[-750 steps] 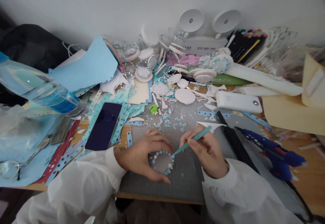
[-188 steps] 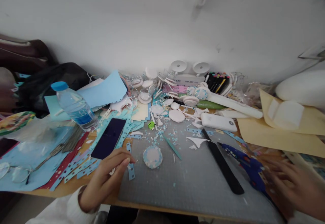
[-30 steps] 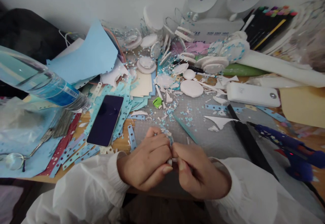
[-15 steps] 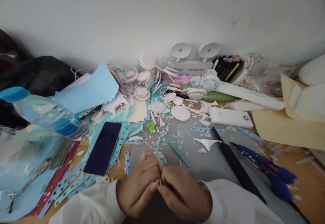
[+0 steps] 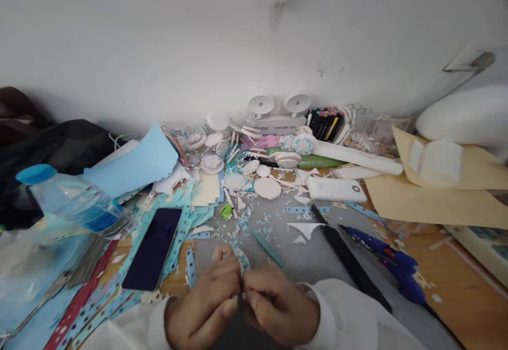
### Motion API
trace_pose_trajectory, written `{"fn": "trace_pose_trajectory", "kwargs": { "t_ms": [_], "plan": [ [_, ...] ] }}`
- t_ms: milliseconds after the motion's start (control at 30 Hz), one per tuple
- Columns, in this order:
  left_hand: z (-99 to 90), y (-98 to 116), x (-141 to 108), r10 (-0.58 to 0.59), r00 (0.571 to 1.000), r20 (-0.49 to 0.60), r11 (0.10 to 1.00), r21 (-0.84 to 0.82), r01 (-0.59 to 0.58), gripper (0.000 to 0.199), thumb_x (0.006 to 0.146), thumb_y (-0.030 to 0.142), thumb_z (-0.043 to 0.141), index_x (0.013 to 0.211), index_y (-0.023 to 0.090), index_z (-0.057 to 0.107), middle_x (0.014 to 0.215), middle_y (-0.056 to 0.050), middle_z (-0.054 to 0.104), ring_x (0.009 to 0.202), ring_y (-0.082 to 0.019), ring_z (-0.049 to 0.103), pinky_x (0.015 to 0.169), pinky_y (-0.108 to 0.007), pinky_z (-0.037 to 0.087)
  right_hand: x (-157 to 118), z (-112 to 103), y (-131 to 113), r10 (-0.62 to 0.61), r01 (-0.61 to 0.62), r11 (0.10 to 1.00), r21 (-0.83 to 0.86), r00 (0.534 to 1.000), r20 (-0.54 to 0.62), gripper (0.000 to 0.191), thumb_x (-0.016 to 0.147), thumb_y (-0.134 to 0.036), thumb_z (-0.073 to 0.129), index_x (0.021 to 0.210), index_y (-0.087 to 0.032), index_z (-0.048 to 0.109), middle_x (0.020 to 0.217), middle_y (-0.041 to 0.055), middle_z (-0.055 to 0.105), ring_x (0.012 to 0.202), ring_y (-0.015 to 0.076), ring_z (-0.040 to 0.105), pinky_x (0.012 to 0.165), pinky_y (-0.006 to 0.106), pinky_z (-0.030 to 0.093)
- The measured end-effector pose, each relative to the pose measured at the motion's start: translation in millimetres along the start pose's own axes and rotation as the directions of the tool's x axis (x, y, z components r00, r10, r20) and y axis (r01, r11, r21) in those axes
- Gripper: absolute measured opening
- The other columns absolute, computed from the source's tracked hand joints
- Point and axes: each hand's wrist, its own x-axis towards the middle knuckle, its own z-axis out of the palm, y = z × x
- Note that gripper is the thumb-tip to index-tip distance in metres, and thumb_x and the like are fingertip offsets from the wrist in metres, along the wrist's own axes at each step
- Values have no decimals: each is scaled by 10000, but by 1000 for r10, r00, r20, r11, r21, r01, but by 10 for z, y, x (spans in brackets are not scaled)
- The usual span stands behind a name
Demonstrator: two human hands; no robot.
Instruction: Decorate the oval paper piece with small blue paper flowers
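My left hand (image 5: 204, 299) and my right hand (image 5: 280, 303) meet at the front edge of the grey mat (image 5: 305, 254), fingers curled and knuckles almost touching. Both pinch at something tiny between the thumbs that is too small and hidden to name. Just beyond the fingers shows the edge of a pale, blue-speckled round piece (image 5: 241, 259); whether a hand holds it I cannot tell. A teal stick (image 5: 266, 247) lies past my right hand, amid white and blue crumbs. Left of my left hand is a strip of blue punched paper (image 5: 191, 268).
A dark phone (image 5: 153, 249) and water bottle (image 5: 75, 199) lie at left. On the right are a black tool (image 5: 349, 260), blue glue gun (image 5: 384, 260) and white device (image 5: 336, 189). White discs (image 5: 267, 187), markers (image 5: 327, 123) and a two-headed lamp (image 5: 261, 105) fill the back.
The view has tilted up and turned right, showing more wall. My hands stay together, and my left thumb has shifted slightly. The shiny bit seen between the thumbs is now mostly hidden.
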Motion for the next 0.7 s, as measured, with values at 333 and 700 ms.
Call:
{"fn": "trace_pose_trajectory", "kwargs": {
  "t_ms": [333, 700],
  "plan": [
    [-243, 71, -250, -184, 851, -491, 973, -212, 88, 297, 969, 312, 309, 701, 200, 374, 651, -13, 346, 652, -180, 382, 611, -358, 338, 445, -486, -241, 17, -33, 984, -174, 996, -92, 311, 984, -302, 381, 729, -177, 507, 664, -12, 520, 622, 110, 498, 606, 243, 402],
    [-247, 358, -1047, -367, 684, -630, 928, -203, 311, 273, 966, 217, 270, 723, 190, 392, 683, -26, 389, 693, -174, 400, 627, -334, 349, 1166, -131, 230, 125, -81, 941, -328, 985, 118, 98, 831, -104, 518, 860, -126, 609, 773, 37, 653, 707, 129, 607, 664, 243, 458]
  ]
}}
